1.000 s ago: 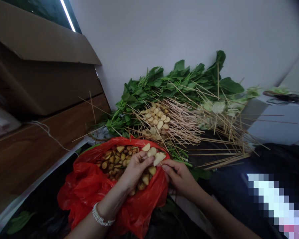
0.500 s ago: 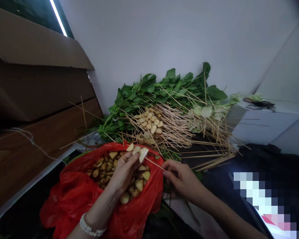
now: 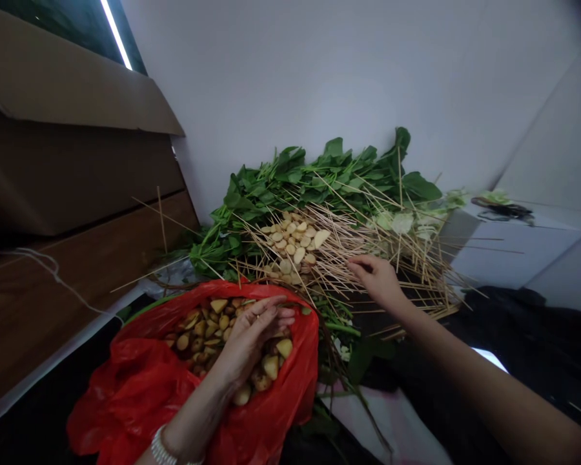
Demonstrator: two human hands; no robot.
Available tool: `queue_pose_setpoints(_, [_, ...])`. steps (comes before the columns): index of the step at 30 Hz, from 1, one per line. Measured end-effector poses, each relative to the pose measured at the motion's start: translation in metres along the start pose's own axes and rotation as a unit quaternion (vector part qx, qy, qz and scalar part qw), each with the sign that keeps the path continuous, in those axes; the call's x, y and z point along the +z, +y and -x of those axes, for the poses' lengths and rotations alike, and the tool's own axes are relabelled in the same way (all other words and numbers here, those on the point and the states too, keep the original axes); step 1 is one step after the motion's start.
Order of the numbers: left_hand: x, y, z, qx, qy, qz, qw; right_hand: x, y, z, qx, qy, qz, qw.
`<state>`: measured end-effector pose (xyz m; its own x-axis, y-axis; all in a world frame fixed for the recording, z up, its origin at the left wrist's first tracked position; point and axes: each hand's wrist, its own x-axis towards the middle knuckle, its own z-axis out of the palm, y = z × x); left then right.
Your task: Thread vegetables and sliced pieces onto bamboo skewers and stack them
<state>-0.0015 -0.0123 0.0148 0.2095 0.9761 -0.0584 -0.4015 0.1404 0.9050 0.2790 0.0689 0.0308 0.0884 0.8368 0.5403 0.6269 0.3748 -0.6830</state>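
Observation:
My left hand (image 3: 252,336) hovers over the red plastic bag (image 3: 140,374), its fingers stretched and nothing in them. Cut potato pieces (image 3: 208,329) fill the bag beneath it. To the right, my right hand (image 3: 380,281) pinches the end of a thin wooden skewer at the pile's edge; its grip is partly hidden. A pale potato slice (image 3: 321,238) sits at that skewer's far end, on top of the other skewered potato slices (image 3: 290,236). Many bare skewer ends (image 3: 343,236) point right from the heap.
Leafy green vegetables (image 3: 290,171) lie behind the skewers, against the white wall (image 3: 319,71). Skewered pale cabbage-like leaves (image 3: 401,223) are at right, near a white box (image 3: 503,248). A large cardboard box (image 3: 77,168) stands left. Long stems lie right of the bag.
My right hand has moved up and right to the heap, carrying the potato skewer away from my left hand. My left hand has opened and stays over the bag.

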Motion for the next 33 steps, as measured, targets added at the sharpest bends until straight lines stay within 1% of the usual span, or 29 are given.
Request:
queue_pose_setpoints(2, [-0.001, 0.0, 0.0, 0.0, 0.005, 0.001, 1.0, 0.011, 0.007, -0.02, 0.001, 0.01, 0.006, 1.0])
queue_pose_setpoints(5, [-0.001, 0.0, 0.0, -0.002, 0.013, 0.0, 1.0, 0.026, 0.014, -0.04, 0.001, 0.016, 0.017, 1.0])
queue_pose_setpoints(11, [-0.003, -0.002, -0.001, -0.018, 0.01, 0.004, 1.0, 0.043, 0.015, -0.059, -0.017, 0.028, 0.06, 0.998])
queue_pose_setpoints(14, [-0.003, -0.003, -0.001, -0.02, 0.005, 0.006, 1.0, 0.045, 0.014, -0.068, -0.034, 0.037, 0.102, 0.993])
queue_pose_setpoints(19, [-0.001, -0.002, 0.0, -0.022, 0.005, 0.003, 1.0, 0.041, 0.015, -0.082, -0.063, 0.056, 0.166, 0.982])
queue_pose_setpoints(21, [0.0, -0.002, 0.0, -0.023, 0.006, 0.0, 1.0, 0.04, 0.016, -0.082, -0.073, 0.049, 0.187, 0.978])
queue_pose_setpoints(24, [0.0, -0.001, 0.0, -0.022, 0.003, -0.001, 1.0, 0.04, 0.016, -0.077, -0.088, 0.023, 0.216, 0.972])
queue_pose_setpoints(26, [-0.001, -0.002, 0.0, -0.017, 0.002, -0.002, 1.0, 0.037, 0.015, -0.072, -0.098, 0.008, 0.233, 0.968])
queue_pose_setpoints(28, [-0.002, -0.003, -0.001, -0.013, 0.002, -0.003, 1.0, 0.027, 0.013, -0.067, -0.11, -0.003, 0.247, 0.963])
queue_pose_setpoints(30, [-0.002, -0.003, -0.002, -0.012, 0.003, -0.005, 1.0, 0.013, 0.011, -0.06, -0.126, -0.011, 0.257, 0.958])
queue_pose_setpoints(33, [-0.001, -0.002, -0.001, -0.016, 0.006, -0.009, 1.0, -0.016, 0.01, -0.044, -0.147, -0.027, 0.264, 0.953])
